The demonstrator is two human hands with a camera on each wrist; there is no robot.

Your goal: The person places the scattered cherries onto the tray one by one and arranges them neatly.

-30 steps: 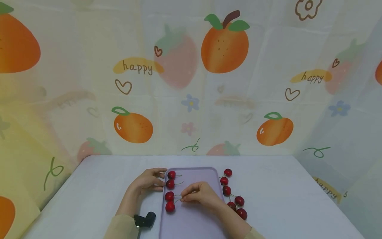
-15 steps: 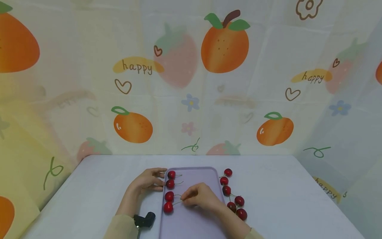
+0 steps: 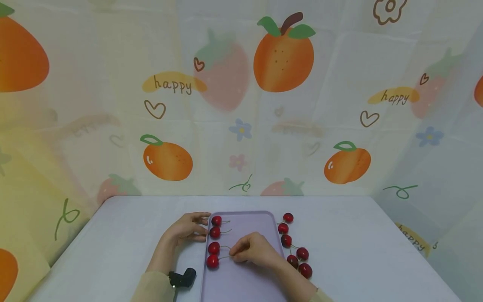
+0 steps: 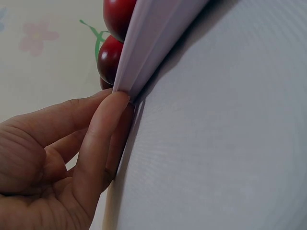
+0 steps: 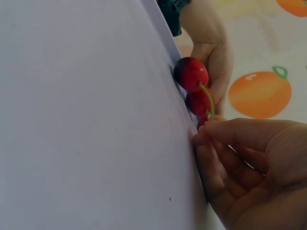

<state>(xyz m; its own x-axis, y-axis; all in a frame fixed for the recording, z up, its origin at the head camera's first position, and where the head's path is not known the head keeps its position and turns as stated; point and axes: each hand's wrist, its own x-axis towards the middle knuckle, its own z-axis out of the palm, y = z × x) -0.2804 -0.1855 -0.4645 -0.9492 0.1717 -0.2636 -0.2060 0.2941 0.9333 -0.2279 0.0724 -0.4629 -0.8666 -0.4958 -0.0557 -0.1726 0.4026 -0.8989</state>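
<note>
Four-fingered reach aside, my right hand (image 3: 254, 249) pinches the stem of the nearest cherry (image 3: 212, 261) between thumb and forefinger. That cherry rests at the left side of a lilac tray (image 3: 249, 285). Several cherries line up there, stems pointing right, including a second cherry (image 3: 214, 248) just beyond it. In the right wrist view the pinched cherry (image 5: 191, 74) shows its green stem running up to the fingertips. My left hand (image 3: 187, 226) touches the tray's outer left wall near the far corner with spread fingers. The left wrist view shows its thumb (image 4: 103, 127) against that wall.
A loose group of cherries (image 3: 302, 253) lies on the white table (image 3: 358, 243) along the tray's right side. A black wrist device (image 3: 183, 277) sits by the left sleeve. Behind the table hangs a fruit-printed cloth (image 3: 241, 105).
The pinched cherry has shifted slightly left toward the tray's edge, and its stem now lies straighter. My right hand has moved only a little; my left hand stays in place.
</note>
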